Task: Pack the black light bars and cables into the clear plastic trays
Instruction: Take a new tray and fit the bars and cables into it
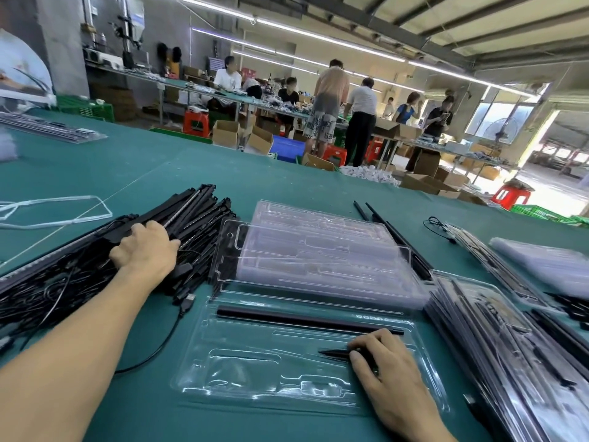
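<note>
The right hand (389,371) lies nearest, fingers curled round a slim black piece (334,353), apparently to press it into a moulded slot of the open clear tray (223,371) beneath it. Just beyond its fingertips one light bar (302,320) already sits in the tray's long channel. The left hand (145,247) reaches out over the heap of black light bars and cables (63,282), fingers bent down onto the top bars, likely picking the next. Between the hands, farther out on the counter (255,173), waits a stack of empty trays (318,250).
</note>
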A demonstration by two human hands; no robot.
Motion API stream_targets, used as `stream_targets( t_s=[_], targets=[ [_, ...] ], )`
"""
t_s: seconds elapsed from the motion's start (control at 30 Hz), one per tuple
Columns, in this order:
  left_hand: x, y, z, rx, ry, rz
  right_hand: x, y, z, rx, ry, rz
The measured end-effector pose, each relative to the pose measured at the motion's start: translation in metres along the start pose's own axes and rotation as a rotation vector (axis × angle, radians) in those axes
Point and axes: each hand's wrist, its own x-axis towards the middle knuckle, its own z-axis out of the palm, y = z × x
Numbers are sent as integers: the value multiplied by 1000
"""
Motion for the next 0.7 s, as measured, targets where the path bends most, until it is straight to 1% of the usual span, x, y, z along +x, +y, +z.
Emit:
stream_targets(
  t_s=[0.07,0.13,0.23,0.33,0.43,0.53,0.6,0.7],
  targets=[
    [7,-2,-2,59,-42,-18,0,0,0,2,-1,8],
    [11,-7,0,60,-18,-14,0,-1,0,2,-9,10],
    [4,-4,8,-26,120,16,1,-1,-1,-3,-11,9],
    [-10,7,9,-202,318,74,0,-2,-1,5,-8,7],
    [-26,15,5,-408,492,181,0,-2,-2,4,-2,6],
    [-41,22,0,-549,604,323,0,-4,-2,4,1,8],
    [-53,28,-5,-587,650,427,0,-5,-3,2,6,4],
    [-68,42,-21,-558,731,549,0,-6,-4,-4,13,-6]
  ],
)
